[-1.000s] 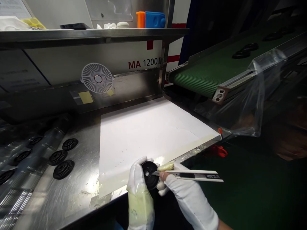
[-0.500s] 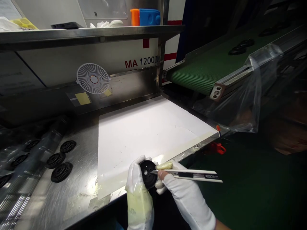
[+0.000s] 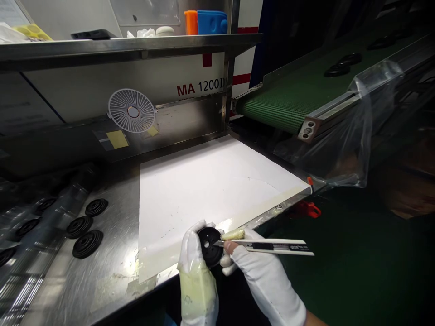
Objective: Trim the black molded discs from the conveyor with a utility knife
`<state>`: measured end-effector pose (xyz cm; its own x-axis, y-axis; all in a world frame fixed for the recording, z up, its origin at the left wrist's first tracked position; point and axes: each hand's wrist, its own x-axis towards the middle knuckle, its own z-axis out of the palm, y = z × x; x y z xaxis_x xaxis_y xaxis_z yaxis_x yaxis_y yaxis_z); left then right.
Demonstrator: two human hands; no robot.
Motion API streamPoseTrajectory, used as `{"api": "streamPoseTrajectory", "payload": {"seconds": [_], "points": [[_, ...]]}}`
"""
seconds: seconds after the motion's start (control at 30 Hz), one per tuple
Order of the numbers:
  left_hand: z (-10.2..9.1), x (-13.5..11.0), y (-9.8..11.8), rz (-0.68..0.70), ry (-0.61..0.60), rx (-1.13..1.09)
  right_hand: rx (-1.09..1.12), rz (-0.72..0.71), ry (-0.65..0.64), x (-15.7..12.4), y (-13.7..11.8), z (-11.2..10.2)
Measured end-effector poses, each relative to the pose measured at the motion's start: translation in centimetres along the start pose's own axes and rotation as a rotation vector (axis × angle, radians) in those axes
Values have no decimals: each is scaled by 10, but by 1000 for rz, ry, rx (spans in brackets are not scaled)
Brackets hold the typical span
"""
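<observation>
Stainless tabletop (image 3: 84, 276), scuffed and glaring under the lights, carries a white sheet (image 3: 210, 190) with a pale tape strip (image 3: 268, 210) along its near edge. Four ribbed black discs (image 3: 87, 243) sit on the bare steel left of the sheet, with more lying on clear plastic further left. Over the near edge, the gloved left hand (image 3: 195, 258) closes around a matching black disc (image 3: 210, 241), and the gloved right hand (image 3: 258, 271) grips a snap-off utility knife (image 3: 272, 246), its blade tip against the disc's face.

Beyond the sheet stands a machine panel (image 3: 200, 88) lettered MA 1200, with a round white fan grille (image 3: 132, 110) fixed in front of it. A steel shelf (image 3: 118, 52) above holds orange and blue plastic objects (image 3: 205, 22). To the right, a green conveyor belt (image 3: 282, 108) carries more black discs, and a clear plastic sheet (image 3: 340, 149) hangs from its frame. Dark green floor (image 3: 356, 271) lies below, with a red object (image 3: 307, 209) near the tabletop's corner.
</observation>
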<state>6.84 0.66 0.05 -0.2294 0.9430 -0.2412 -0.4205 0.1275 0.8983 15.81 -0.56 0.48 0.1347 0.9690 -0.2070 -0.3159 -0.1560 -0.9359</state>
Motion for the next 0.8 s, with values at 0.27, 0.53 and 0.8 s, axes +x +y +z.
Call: {"api": "streamPoseTrajectory", "payload": {"seconds": [0.27, 0.53, 0.8], "points": [[0, -2, -1, 7, 23, 30, -48, -1, -9, 1, 1, -1], [0, -1, 11, -54, 9, -4, 195, 67, -105, 3, -4, -2], [-8, 8, 7, -109, -369, -4, 457, 147, -167, 7, -23, -8]]}}
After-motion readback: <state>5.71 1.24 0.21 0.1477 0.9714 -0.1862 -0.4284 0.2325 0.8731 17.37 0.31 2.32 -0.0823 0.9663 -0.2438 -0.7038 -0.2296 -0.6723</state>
